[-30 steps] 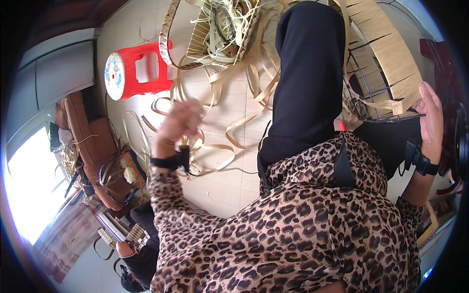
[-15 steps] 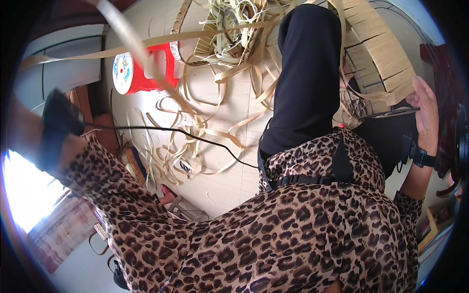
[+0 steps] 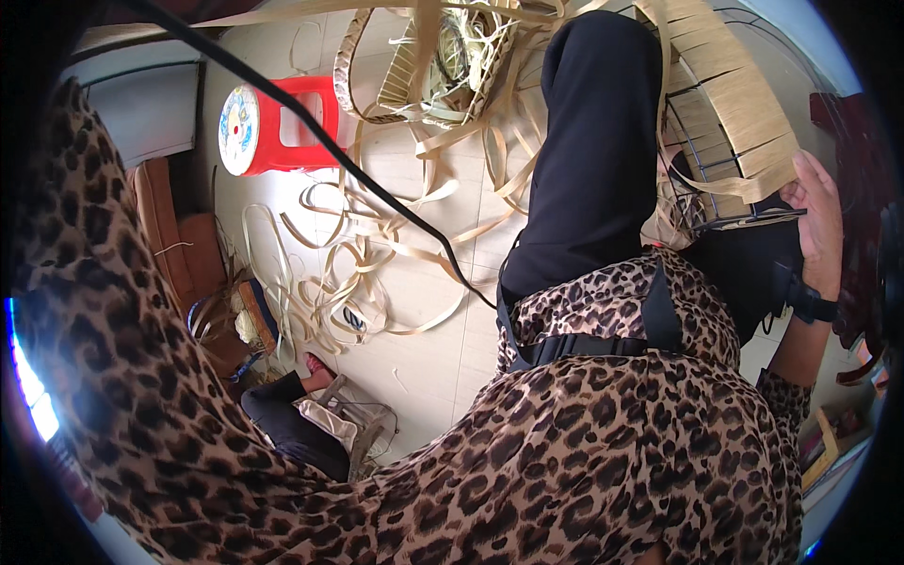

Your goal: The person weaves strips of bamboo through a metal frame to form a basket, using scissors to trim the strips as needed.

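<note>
Pale tiles make up the floor [image 3: 428, 377], where tan strips [image 3: 363, 273] lie in loose, tangled loops left of the person's dark trouser leg [image 3: 598, 141]. A red stool [image 3: 268, 132] lies on its side toward the upper left, and right of it a basket [image 3: 400, 75] holds pale shreds [image 3: 457, 56]. To the right of the trouser leg stands a dark wire frame [image 3: 720, 169], faced with a broad tan band [image 3: 734, 89] slit along its edge. The right hand [image 3: 815, 202] is at the lower corner of this frame: its fingers are partly bent, one fingertip reaching up against the band's end, the others curled at the rim in what looks like a light grip; the palm is not pressed to it. A black strap [image 3: 812, 303] circles that wrist. The left arm stretches away to the upper left in a leopard-print sleeve [image 3: 104, 273]; the left hand is beyond the view, so whether it is open or closed cannot be told. A long strip [image 3: 282, 13] runs across the top, above the stool and basket. A black cord [image 3: 358, 171] slants from the upper left to the waist. Another person's leg [image 3: 292, 428] shows at lower left.
</note>
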{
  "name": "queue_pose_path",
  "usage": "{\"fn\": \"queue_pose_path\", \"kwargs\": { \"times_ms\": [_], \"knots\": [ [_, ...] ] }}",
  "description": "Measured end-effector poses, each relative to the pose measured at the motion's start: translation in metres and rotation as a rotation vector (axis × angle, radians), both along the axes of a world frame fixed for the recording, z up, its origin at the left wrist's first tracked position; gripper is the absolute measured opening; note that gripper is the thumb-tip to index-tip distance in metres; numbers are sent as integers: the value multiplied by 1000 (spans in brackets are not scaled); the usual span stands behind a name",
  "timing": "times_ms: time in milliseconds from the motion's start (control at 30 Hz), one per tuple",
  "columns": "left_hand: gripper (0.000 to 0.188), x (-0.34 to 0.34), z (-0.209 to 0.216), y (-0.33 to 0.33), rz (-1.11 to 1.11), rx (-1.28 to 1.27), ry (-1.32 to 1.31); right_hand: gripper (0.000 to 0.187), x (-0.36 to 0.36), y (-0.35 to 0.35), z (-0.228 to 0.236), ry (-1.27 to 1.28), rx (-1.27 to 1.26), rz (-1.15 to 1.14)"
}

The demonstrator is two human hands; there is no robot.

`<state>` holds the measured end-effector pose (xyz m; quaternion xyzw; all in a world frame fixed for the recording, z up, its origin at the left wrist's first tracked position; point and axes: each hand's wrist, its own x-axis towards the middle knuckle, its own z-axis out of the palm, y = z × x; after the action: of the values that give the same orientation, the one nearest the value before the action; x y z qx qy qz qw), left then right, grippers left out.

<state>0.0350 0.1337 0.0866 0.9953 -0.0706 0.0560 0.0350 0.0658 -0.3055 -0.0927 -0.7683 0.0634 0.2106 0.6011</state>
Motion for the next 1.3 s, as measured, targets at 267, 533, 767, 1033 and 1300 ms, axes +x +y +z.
{"fn": "queue_pose_path", "kwargs": {
  "times_ms": [267, 533, 767, 1033, 1300],
  "knots": [
    [24, 28, -20, -11, -55, -63, 157, 31, -8, 8, 10, 15, 56, 10],
    [15, -21, -179, -7, 592, -2057, 493, 37, -21, 7, 8, 26, 88, -107],
    [17, -61, -174, -34, 644, -1897, 312, 30, -29, 14, 25, -3, 113, -67],
    [35, -33, -126, -117, -73, -715, -255, 23, -41, 2, 47, -61, 176, 9],
    [29, -35, -155, -151, -503, -301, -219, 18, -45, -14, 21, -59, 176, 73]
  ]
}}
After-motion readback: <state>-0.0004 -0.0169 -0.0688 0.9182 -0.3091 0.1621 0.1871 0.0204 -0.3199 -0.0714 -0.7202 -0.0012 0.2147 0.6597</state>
